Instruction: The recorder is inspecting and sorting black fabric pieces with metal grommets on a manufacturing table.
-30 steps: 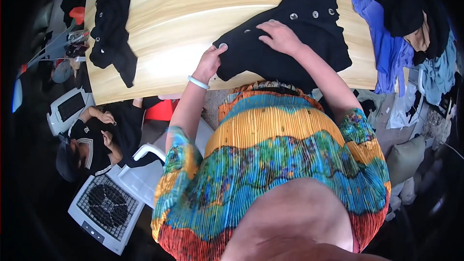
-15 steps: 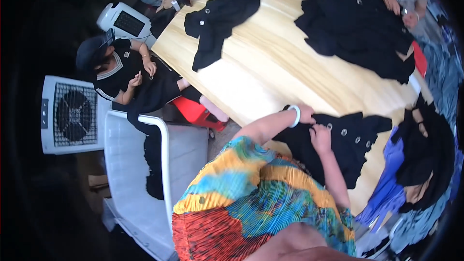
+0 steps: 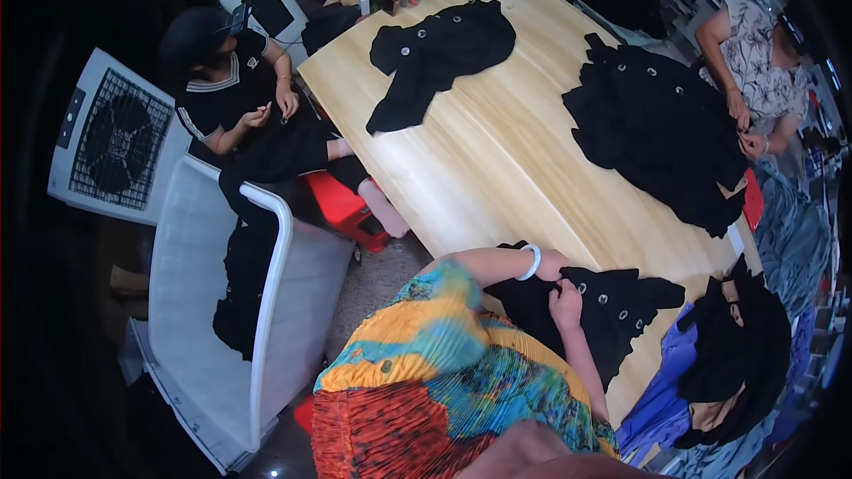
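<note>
A black garment [image 3: 605, 330] with several round, shiny buttons lies on the near edge of the light wooden table. My left hand [image 3: 552, 264], with a pale bracelet at its wrist, is closed on the garment's upper edge. Just below it, my right hand [image 3: 565, 303] pinches the same cloth, close to the row of buttons. The two hands almost touch, and whatever small thing may sit between the fingertips cannot be made out. My left forearm and patterned sleeve cover the garment's left part.
Two more black garments, one far left [image 3: 444, 40] and one far right [image 3: 657, 133], lie on the table [image 3: 497, 177]. Co-workers sit left and right. A white bin [image 3: 204, 302] with black cloth stands at left, by a red stool [image 3: 342, 208]. Purple cloth [image 3: 661, 390] hangs at right.
The whole view has shifted and tilted, showing more of the right-hand co-worker. My hands stay together at the garment's edge, with the fingers moved only slightly.
</note>
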Motion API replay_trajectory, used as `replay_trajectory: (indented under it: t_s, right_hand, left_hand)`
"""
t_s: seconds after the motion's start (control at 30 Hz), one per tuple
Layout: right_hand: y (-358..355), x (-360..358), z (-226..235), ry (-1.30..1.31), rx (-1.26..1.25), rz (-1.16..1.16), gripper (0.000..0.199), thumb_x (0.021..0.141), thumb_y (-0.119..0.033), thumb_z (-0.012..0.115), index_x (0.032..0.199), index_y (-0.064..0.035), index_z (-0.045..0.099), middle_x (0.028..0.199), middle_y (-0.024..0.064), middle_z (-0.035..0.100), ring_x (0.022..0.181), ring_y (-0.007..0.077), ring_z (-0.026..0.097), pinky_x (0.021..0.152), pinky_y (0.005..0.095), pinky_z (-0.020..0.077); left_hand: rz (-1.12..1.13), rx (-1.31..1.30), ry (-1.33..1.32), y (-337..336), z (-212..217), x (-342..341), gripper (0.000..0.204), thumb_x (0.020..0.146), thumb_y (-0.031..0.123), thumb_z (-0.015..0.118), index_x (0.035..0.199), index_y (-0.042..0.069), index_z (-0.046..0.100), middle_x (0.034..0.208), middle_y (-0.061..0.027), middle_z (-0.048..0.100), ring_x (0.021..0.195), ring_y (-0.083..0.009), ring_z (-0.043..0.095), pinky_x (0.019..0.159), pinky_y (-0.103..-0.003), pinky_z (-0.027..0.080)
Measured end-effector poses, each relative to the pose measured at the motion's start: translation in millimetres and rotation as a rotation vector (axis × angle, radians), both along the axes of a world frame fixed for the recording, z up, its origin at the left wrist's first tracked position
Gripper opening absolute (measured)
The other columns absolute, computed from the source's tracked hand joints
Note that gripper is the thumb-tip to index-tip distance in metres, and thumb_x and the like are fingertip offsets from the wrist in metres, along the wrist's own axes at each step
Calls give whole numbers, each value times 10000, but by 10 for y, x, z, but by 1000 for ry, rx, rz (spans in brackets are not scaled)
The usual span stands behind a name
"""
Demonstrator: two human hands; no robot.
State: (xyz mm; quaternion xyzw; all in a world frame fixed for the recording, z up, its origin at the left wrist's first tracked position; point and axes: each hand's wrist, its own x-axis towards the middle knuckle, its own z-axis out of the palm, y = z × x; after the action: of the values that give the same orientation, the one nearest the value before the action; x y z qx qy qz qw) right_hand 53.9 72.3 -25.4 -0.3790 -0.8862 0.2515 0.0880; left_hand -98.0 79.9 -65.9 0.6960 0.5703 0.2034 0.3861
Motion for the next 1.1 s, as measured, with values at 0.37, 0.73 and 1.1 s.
replay_trajectory:
  t_s: [0.37, 0.73, 1.1]
  right_hand:
    - [-56, -54, 96, 63, -117, -242, 161, 691, -71, 579, 835, -26, 521, 765, 181, 586, 734, 338, 575, 665, 402, 452]
    - [-3, 46, 26, -82, 64, -61, 239, 725, -99, 582, 948, -33, 528, 817, 153, 568, 790, 318, 553, 702, 405, 417]
    - [4, 88, 97, -159, 123, 44, 134, 773, -145, 525, 837, -27, 517, 761, 159, 552, 749, 320, 543, 685, 416, 409]
  left_hand:
    - [280, -332, -102, -10, -106, 130, 287, 677, 301, 624, 732, 21, 631, 749, -194, 588, 712, -329, 571, 648, -392, 445]
    - [-104, -179, 93, -105, 424, -5, 319, 678, 257, 556, 740, -52, 606, 761, -233, 587, 740, -361, 575, 694, -426, 446]
    - [-189, 96, 192, -255, 139, 82, 308, 702, 203, 530, 799, -89, 525, 804, -241, 550, 780, -369, 538, 733, -412, 433]
